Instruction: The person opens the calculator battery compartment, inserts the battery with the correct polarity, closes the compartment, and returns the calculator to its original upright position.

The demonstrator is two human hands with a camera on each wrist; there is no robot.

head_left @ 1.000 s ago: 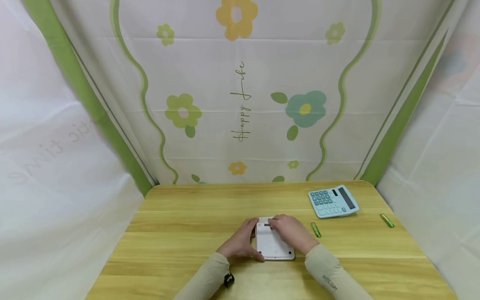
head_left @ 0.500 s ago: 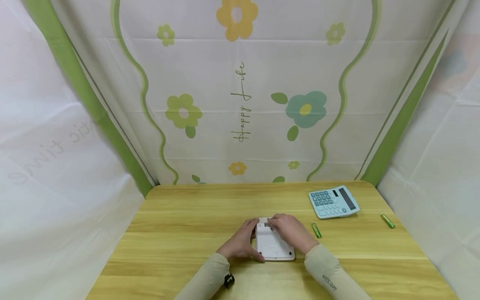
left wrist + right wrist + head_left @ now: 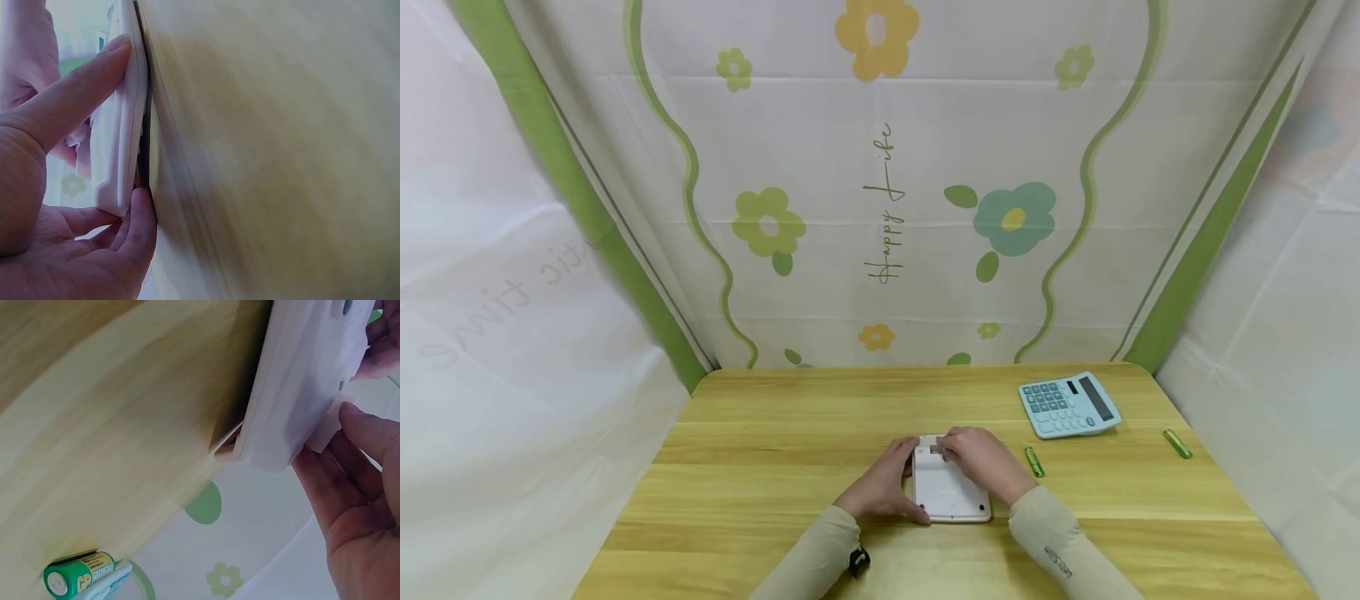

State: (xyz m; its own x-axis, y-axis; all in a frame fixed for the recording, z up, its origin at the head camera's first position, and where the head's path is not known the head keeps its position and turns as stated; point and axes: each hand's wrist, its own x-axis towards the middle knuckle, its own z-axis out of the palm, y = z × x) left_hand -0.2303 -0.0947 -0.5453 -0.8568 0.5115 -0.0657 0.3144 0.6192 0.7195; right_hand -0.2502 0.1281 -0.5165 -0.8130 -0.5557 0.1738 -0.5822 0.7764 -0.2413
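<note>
A pale pink-white calculator [image 3: 951, 492] lies face down on the wooden table, small dark screws showing at its lower corners. My left hand [image 3: 880, 487] grips its left side, the thumb at the near edge and the fingers round the far corner. Over the far part of its back, my right hand [image 3: 981, 458] pinches a small pale battery cover [image 3: 325, 428] between thumb and fingers. Beside those fingers shows an opened battery slot [image 3: 936, 449], partly covered by the hand. The left wrist view shows the left thumb [image 3: 81, 94] pressed along the casing.
Right of my right hand lies a green battery [image 3: 1034, 462]. A second green battery [image 3: 1177, 443] is near the table's right edge. A light blue calculator [image 3: 1067, 407] lies face up at the back right. Printed curtains [image 3: 820, 150] surround the table [image 3: 760, 467].
The slot beside my right fingers looks lighter and slightly larger than a second ago. Both hands keep nearly the same place and hold.
</note>
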